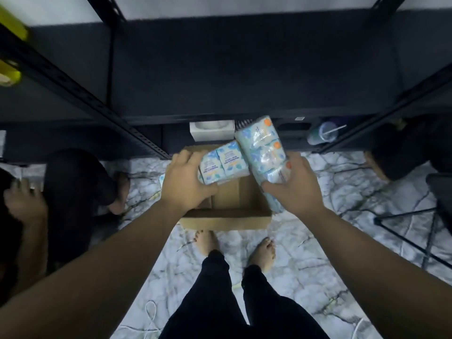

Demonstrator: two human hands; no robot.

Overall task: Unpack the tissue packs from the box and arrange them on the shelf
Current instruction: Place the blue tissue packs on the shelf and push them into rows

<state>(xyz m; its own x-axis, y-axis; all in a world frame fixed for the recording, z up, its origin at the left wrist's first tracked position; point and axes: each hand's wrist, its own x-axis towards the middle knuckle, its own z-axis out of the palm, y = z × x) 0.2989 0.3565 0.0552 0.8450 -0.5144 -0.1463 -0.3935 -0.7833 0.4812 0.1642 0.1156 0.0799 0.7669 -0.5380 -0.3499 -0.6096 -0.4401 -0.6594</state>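
An open brown cardboard box (226,220) sits on the marbled floor in front of my bare feet. Above it, my left hand (187,181) grips a blue-and-white tissue pack (223,162) by its left end. My right hand (297,185) holds a longer plastic-wrapped tissue pack (263,148) that tilts up toward the shelf. The two packs touch over the box. What I can see of the box's inside shows only bare cardboard. The dark shelf board (244,69) spreads across the upper part of the view, just beyond the packs.
Black slotted shelf posts (80,91) run diagonally at left and right. A white box (211,130) and a cup with a straw (325,133) sit on the lower shelf level. Another person's hand and foot are at the left (24,204). A black stand (415,223) stands at right.
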